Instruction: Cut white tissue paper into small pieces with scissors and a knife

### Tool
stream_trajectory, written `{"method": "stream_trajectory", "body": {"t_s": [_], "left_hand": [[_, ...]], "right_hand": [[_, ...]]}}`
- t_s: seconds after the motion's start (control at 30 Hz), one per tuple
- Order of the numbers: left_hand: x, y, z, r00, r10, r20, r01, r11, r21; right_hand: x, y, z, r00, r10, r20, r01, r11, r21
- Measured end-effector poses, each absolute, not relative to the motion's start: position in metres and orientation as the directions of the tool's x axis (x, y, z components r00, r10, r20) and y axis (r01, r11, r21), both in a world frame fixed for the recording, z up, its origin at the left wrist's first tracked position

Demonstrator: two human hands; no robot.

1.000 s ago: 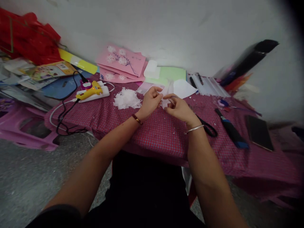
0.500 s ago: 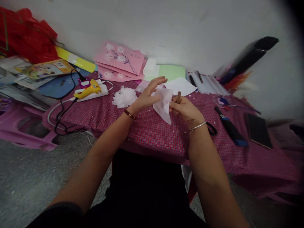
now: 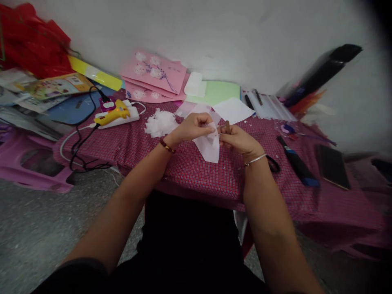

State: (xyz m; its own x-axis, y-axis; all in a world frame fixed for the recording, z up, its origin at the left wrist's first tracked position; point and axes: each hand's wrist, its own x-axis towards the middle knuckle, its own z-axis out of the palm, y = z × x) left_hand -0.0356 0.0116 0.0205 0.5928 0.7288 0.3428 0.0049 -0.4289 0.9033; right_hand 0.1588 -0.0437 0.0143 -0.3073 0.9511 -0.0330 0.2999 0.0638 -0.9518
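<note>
My left hand [image 3: 196, 127] pinches a thin white sheet of paper [image 3: 208, 148] between thumb and fingers; the sheet hangs down over the checked tablecloth. Close by on the right, my right hand [image 3: 234, 138] is closed around scissors with a brown handle [image 3: 227, 127]. Their thin blades point left toward the sheet's edge, and my fingers hide much of them. A pile of small white paper pieces [image 3: 161, 123] lies left of my left hand. More thin paper [image 3: 190, 108] and a white sheet [image 3: 234, 110] lie just behind my hands.
A yellow glue gun [image 3: 113, 114] rests on a white power strip [image 3: 130, 115] with loose cables. Pink cards with white flowers [image 3: 156, 75] and a green sheet [image 3: 219, 92] lie by the wall. At right are a black-and-blue tool [image 3: 297, 163], a dark notebook [image 3: 332, 166] and a black ring [image 3: 273, 164].
My left hand has come down and its spread fingers have closed on the white sheet. The sheet has passed from beside my right fingers into my left, and the scissor blades now show.
</note>
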Motion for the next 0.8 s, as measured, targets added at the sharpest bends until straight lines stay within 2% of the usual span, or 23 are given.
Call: {"method": "stream_trajectory", "body": {"t_s": [0.17, 0.33, 0.43, 0.57, 0.7, 0.8], "left_hand": [[-0.034, 0.015, 0.009, 0.655, 0.710, 0.260, 0.048, -0.382, 0.923], [-0.037, 0.016, 0.010, 0.747, 0.624, 0.230, 0.040, -0.387, 0.921], [-0.038, 0.017, 0.012, 0.743, 0.629, 0.227, 0.104, -0.444, 0.890], [-0.036, 0.019, 0.013, 0.730, 0.621, 0.286, 0.203, -0.597, 0.776], [-0.035, 0.020, 0.014, 0.749, 0.545, 0.377, 0.138, -0.685, 0.715], [-0.036, 0.018, 0.013, 0.750, 0.544, 0.377, 0.128, -0.677, 0.724]], "right_hand": [[0.158, -0.045, 0.020, -0.384, 0.923, -0.033, 0.310, 0.095, -0.946], [0.160, -0.045, 0.020, -0.338, 0.941, -0.031, 0.322, 0.084, -0.943], [0.161, -0.044, 0.018, -0.322, 0.946, -0.039, 0.318, 0.069, -0.946], [0.161, -0.043, 0.016, -0.340, 0.940, -0.031, 0.297, 0.076, -0.952], [0.161, -0.040, 0.012, -0.356, 0.934, -0.023, 0.278, 0.082, -0.957], [0.162, -0.038, 0.009, -0.387, 0.922, -0.026, 0.281, 0.091, -0.955]]}}
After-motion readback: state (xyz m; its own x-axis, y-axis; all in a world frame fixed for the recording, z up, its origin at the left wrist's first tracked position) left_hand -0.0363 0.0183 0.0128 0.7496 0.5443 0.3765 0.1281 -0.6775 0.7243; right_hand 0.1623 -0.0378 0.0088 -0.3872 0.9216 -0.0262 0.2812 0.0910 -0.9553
